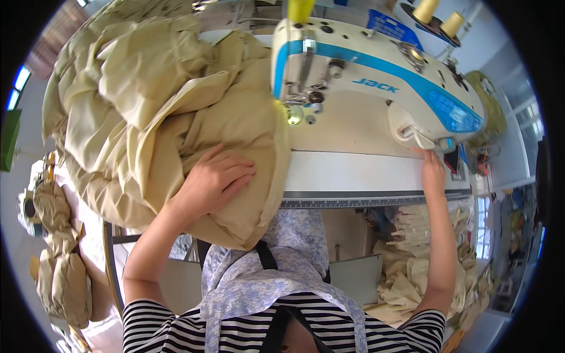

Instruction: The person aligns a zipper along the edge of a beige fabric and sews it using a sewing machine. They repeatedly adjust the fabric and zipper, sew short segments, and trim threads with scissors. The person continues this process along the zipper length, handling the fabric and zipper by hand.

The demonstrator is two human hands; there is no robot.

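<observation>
A large, rumpled pile of khaki fabric (pixel 147 94) covers the left of the sewing table (pixel 353 173), its seamed edge running up to the needle area of a white-and-blue sewing machine (pixel 371 65). My left hand (pixel 219 181) lies on the fabric below and left of the needle, fingers extended and slightly bent. My right hand (pixel 434 169) reaches to the right end of the machine, just below its head; its fingertips are near or on something small that I cannot make out. A small light glows at the needle, which the fabric partly borders.
Thread cones (pixel 452 23) stand behind the machine. More khaki pieces (pixel 412 259) are heaped below right. Khaki bundles (pixel 62 282) lie on a surface at the left. A measuring strip (pixel 365 199) runs along the table's front edge, above my apron-covered lap.
</observation>
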